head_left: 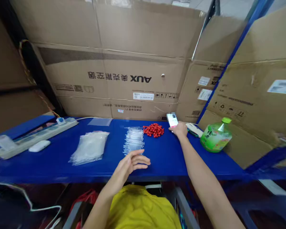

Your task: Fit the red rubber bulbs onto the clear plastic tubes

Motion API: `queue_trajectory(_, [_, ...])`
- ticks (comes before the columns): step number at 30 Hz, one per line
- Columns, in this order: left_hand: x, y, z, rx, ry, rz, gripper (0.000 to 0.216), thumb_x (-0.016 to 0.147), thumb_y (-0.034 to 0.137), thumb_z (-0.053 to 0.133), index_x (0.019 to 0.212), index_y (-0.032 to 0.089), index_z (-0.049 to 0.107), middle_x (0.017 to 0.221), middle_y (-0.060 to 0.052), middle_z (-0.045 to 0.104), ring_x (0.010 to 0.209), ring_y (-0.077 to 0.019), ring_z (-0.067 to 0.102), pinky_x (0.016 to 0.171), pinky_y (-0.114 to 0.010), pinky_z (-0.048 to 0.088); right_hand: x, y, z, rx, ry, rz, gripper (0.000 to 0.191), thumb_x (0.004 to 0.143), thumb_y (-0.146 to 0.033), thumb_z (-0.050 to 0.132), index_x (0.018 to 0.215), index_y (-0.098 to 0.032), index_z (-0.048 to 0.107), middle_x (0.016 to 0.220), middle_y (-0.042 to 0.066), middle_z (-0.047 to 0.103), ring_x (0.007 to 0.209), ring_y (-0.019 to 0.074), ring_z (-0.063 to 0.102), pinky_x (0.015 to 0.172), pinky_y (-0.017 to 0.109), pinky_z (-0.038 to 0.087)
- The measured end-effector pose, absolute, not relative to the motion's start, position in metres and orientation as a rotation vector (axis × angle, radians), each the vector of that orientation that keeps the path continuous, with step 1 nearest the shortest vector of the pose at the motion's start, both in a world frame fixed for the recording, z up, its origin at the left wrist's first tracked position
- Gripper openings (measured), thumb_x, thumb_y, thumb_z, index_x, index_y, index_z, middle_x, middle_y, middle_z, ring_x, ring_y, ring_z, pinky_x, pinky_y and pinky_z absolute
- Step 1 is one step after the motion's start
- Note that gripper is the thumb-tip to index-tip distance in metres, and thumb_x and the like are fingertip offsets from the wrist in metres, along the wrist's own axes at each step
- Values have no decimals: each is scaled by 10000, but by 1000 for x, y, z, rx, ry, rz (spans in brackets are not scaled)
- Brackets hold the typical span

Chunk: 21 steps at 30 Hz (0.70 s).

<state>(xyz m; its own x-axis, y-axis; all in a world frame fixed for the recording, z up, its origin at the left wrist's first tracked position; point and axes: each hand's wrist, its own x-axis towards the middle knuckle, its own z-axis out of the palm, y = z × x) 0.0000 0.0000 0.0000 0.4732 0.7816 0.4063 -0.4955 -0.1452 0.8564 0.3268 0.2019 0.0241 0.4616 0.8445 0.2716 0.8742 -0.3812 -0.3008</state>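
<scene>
My left hand [132, 162] hovers over the near edge of the blue shelf [62, 171], fingers loosely spread and empty, just below a row of clear plastic tubes [133, 140]. My right hand [180, 129] reaches far across the shelf and rests on a phone [173, 121] with a lit screen; its fingers are curled over the phone's lower edge. A pile of small red caps [153, 130] lies between the tubes and the phone.
A stack of clear plastic bags [89, 147] lies left of the tubes. A power strip [35, 135] and a white mouse [39, 145] sit at far left. A green drink bottle [216, 136] lies at right beside a white object [194, 128]. Cardboard boxes [114, 63] line the back.
</scene>
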Motion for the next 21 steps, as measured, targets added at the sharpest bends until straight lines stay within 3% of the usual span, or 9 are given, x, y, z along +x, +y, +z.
queue_trajectory(8, [0,0,0,1282,311,1130,488,1084,464,345,1434,202,563,1235,-181,691,1182,-337,658,1019,-542,515,322,206,26,-2456,-1404,55,601,702,-478,882,1152,-110,732,1218,247,704,1190,368,671,917,405,568])
queue_trajectory(16, [1,0,2,1278,322,1122,491,1080,473,355,1437,203,557,1230,-182,693,1175,-334,663,1015,-524,520,324,202,30,-2443,-1413,148,868,636,-546,920,1322,-115,607,1273,256,684,1264,399,623,935,443,549])
queue_trajectory(21, [2,1,2,1279,339,1124,492,1080,479,350,1430,208,564,1222,-177,700,1168,-333,669,1007,-520,526,330,198,36,-2352,-1336,113,687,792,-577,793,1296,-142,622,1246,230,702,1227,373,648,944,439,533])
